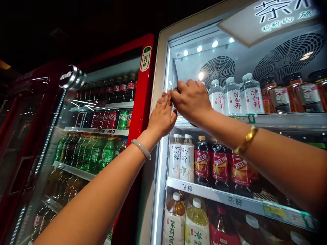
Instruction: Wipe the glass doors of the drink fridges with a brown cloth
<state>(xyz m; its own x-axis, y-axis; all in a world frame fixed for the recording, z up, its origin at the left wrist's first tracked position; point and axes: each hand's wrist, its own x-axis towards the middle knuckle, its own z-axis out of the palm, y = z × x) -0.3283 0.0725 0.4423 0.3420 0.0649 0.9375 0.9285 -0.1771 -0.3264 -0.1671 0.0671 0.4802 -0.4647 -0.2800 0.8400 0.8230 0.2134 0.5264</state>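
White light lines the pale frame (161, 68) of the tall drinks cooler in the head view, and both hands are raised before the left end of its upper shelf (270, 119). The left hand (161, 114) is partly open, its fingers lightly bent and its thumb apart; the right hand (192, 100) is curled over, the two meeting or overlapping at the fingertips. Whether either has hold of anything is hidden from this side.

Just right of them, clear bottles (233, 98) stand upright on that shelf, with amber bottles (278, 97) farther along. Below are white bottles (187, 161) and dark bottles (220, 166) with red labels, all upright. To the left is a red cooler (143, 102), its shelves stocked too.

As far as can be judged, the visible stock is in place in rows, with no bottle seen lifted out. What is done or left behind the hands cannot be told.
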